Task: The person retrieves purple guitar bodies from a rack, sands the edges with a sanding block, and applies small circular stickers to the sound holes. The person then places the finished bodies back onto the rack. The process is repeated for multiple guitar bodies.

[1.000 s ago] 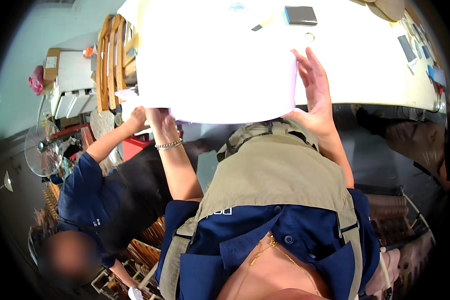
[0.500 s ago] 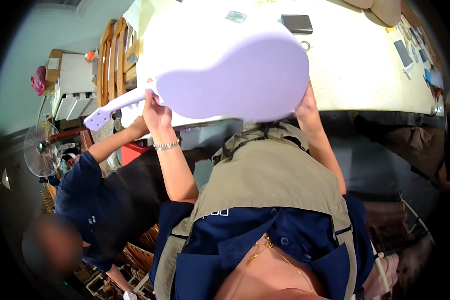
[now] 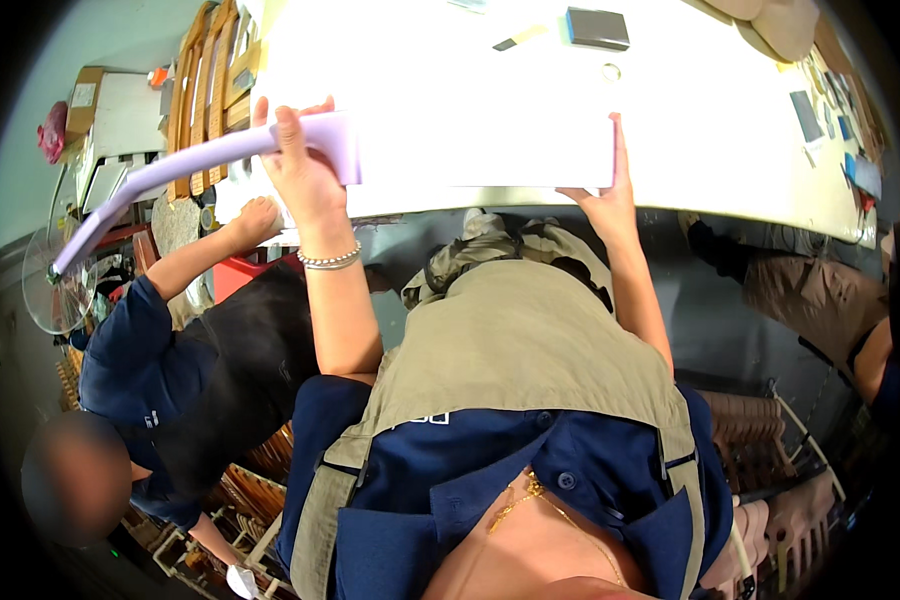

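A pale lilac ukulele is held up over the near edge of the white table, turned on its side. Its neck points left and toward me, with the headstock at the far left. My left hand is closed around the neck where it joins the body, thumb up. At the tail end of the body, my right hand presses with thumb below and fingers up along the end. Glare washes out the body's side between my hands, so its outline blends into the tabletop.
On the white table lie a dark block, a small ring and a dark-tipped strip. Wooden parts stand at the left. A co-worker's hand is close by my left wrist; another person's leg is at the right.
The ukulele has turned from showing a broad flat face to lying edge-on. Its headstock has swung left. My left hand has rolled around the neck, and my right thumb has come underneath.
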A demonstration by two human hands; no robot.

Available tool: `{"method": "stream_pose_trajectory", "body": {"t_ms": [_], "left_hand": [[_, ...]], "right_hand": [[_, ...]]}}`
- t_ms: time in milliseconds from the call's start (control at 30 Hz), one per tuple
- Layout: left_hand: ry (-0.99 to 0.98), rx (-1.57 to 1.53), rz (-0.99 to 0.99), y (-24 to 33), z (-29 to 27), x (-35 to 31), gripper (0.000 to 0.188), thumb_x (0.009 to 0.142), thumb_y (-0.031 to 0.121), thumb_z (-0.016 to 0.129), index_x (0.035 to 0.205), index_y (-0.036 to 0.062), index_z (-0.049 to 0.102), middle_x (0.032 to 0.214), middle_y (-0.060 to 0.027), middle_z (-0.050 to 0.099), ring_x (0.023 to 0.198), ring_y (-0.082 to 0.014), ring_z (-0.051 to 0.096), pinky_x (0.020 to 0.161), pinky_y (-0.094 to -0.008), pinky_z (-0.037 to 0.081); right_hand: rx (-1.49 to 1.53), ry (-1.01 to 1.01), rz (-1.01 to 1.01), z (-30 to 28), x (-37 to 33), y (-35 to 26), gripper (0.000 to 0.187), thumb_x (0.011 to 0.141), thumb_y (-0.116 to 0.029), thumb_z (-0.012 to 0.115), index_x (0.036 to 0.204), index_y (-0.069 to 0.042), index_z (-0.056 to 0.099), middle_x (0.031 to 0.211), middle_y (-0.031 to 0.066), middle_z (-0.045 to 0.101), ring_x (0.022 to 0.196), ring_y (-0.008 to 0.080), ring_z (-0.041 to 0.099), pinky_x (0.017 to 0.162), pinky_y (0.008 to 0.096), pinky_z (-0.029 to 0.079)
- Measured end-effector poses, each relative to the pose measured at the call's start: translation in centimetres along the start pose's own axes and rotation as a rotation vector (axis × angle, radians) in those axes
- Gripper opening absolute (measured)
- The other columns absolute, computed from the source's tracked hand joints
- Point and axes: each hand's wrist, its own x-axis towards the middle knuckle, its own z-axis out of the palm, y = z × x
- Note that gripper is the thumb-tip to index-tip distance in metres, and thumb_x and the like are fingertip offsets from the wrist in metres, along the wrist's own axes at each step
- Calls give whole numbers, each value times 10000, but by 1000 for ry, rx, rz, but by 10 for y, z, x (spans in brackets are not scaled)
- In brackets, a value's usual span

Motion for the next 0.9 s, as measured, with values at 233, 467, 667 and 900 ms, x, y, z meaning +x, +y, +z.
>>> {"method": "stream_pose_trajectory", "body": {"t_ms": [233,467,667,900], "left_hand": [[-532,206,153,14,64,-18,548,931,389,400,1326,47,233,975,-148,596,976,-312,595,828,-367,476],[-686,135,137,7,107,-27,529,928,237,480,1322,-2,221,1004,-173,617,978,-273,605,839,-324,471],[-745,216,30,8,106,-3,292,817,87,649,1066,-41,563,954,-143,647,861,-201,642,747,-260,507],[-152,85,-216,-15,39,47,362,843,182,616,1130,-8,502,1058,-184,606,875,-231,635,692,-301,564]], "right_hand": [[-742,11,-228,-14,6,-37,943,625,-81,767,1395,-43,224,1450,133,233,1335,322,220,1073,479,201],[-624,7,-268,-10,12,-44,1029,585,-367,796,1394,-58,240,1434,119,288,1346,315,201,1053,562,100],[-878,75,-248,-24,14,-29,879,695,-473,688,1367,-49,311,1430,151,279,1332,320,232,1029,609,113],[1,34,220,-50,4,39,751,896,-613,194,1407,-63,234,1448,154,231,1329,256,239,1063,436,190]]}}
